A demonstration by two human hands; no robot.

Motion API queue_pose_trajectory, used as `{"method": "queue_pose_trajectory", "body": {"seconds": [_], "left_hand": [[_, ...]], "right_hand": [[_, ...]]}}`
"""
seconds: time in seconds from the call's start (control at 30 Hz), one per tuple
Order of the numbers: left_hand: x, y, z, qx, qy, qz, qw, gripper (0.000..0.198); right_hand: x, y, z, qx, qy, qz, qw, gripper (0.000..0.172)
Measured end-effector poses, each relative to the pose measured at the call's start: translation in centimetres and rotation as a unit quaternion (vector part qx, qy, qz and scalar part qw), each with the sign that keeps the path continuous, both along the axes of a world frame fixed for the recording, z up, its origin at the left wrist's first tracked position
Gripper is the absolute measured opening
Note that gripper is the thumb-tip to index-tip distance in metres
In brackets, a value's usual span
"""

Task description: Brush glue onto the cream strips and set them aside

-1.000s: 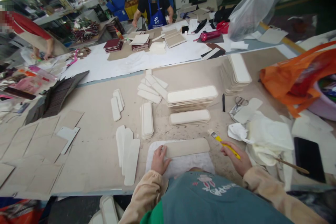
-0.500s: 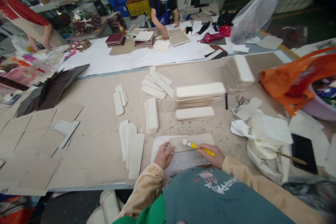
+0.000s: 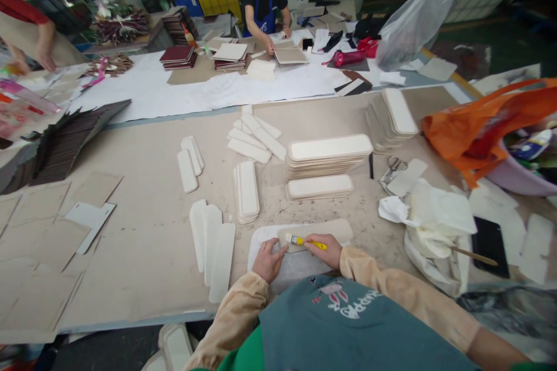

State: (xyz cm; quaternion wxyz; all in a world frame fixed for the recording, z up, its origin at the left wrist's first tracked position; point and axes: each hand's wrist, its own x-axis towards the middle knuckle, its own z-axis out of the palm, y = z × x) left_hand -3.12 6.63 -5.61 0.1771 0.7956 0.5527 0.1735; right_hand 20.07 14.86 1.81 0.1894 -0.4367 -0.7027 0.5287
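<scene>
My right hand (image 3: 327, 250) is closed round the yellow handle of a paintbrush (image 3: 311, 242). Its pale bristles touch the left part of a beige rounded strip (image 3: 335, 232), which lies on a whitish sheet (image 3: 257, 243). At the strip's left end rests my left hand (image 3: 270, 261), fingers apart and fingertips at the strip's edge. Just beyond the sheet stand a low stack of cream strips (image 3: 319, 186) and a taller stack of longer ones (image 3: 329, 148). To the left of my left hand, several long white strips (image 3: 221, 261) lie overlapping.
Right of my hands sit a white bag-lined container (image 3: 439, 232) with a wooden stick, scissors (image 3: 395, 165) and an orange bag (image 3: 483, 127). Grey-beige panels (image 3: 39, 255) cover the left side. Across the table a co-worker (image 3: 265, 6) handles a folded panel (image 3: 289, 53).
My right hand has moved the paintbrush left along the strip, toward my left hand. My left hand stays at the strip's left end. The view has shifted slightly.
</scene>
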Motion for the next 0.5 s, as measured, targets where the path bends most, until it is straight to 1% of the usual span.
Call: {"method": "queue_pose_trajectory", "body": {"seconds": [0.13, 0.23, 0.37, 0.5], "left_hand": [[0.0, 0.1, -0.2, 0.001, 0.001, -0.001, 1.0, 0.047], [0.1, 0.3, -0.3, -0.002, 0.004, 0.005, 1.0, 0.049], [0.1, 0.3, -0.3, -0.002, 0.009, 0.005, 1.0, 0.049], [0.2, 0.2, -0.3, 0.012, 0.013, 0.01, 1.0, 0.048]], "right_hand": [[0.4, 0.1, -0.4, -0.005, -0.016, -0.029, 0.999, 0.028], [1.6, 0.2, -0.7, -0.009, -0.026, -0.046, 0.999, 0.027], [4.4, 0.5, -0.8, -0.009, -0.041, -0.075, 0.996, 0.028], [7.9, 0.8, -0.5, 0.008, -0.072, -0.108, 0.992, 0.029]]}}
